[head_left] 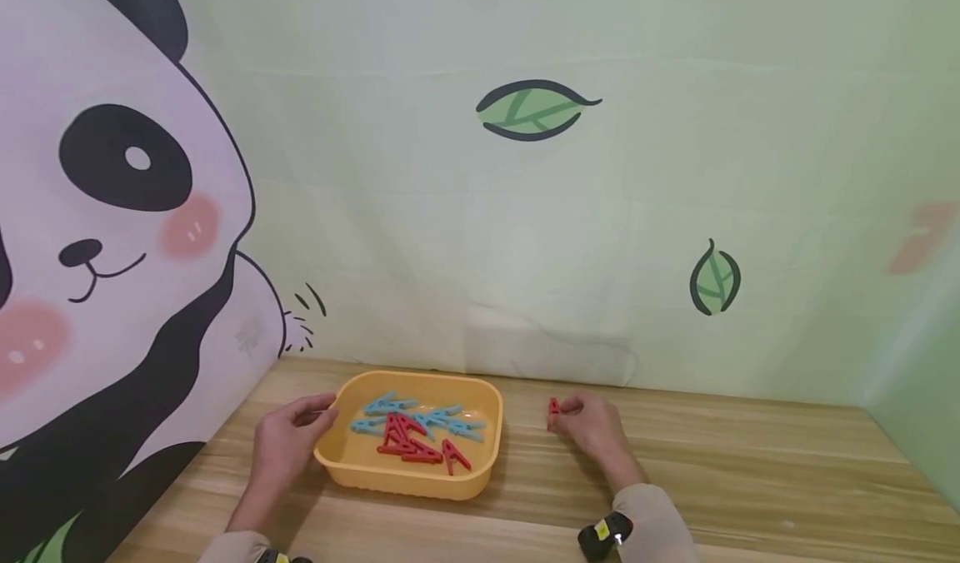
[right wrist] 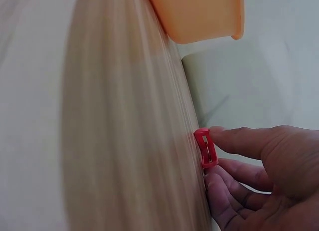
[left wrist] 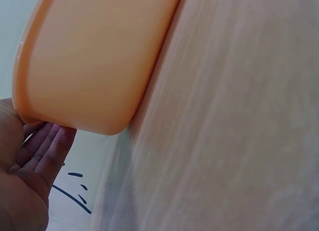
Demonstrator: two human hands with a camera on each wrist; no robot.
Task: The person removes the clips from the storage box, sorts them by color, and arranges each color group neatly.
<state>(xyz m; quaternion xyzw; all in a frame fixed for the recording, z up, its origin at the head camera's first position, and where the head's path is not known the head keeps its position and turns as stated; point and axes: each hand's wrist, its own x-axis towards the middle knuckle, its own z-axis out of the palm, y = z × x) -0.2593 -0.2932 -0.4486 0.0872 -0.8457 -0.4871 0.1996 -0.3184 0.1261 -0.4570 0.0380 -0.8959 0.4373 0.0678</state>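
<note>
Yellow basket [head_left: 408,486] of blue clips [head_left: 465,429] and red clips [head_left: 422,455].
Gripping its left end with left hand [head_left: 282,444]; right of basket, pinching lone red clip [head_left: 554,408] with right hand [head_left: 597,430].

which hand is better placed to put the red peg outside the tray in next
Probably the right hand: it pinches that red peg, to the right of the tray. The left hand touches the tray at its opposite end, so the tray lies between it and the peg.

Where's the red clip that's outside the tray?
In the head view, the red clip is to the right of the yellow tray, pinched in the right hand.
</note>
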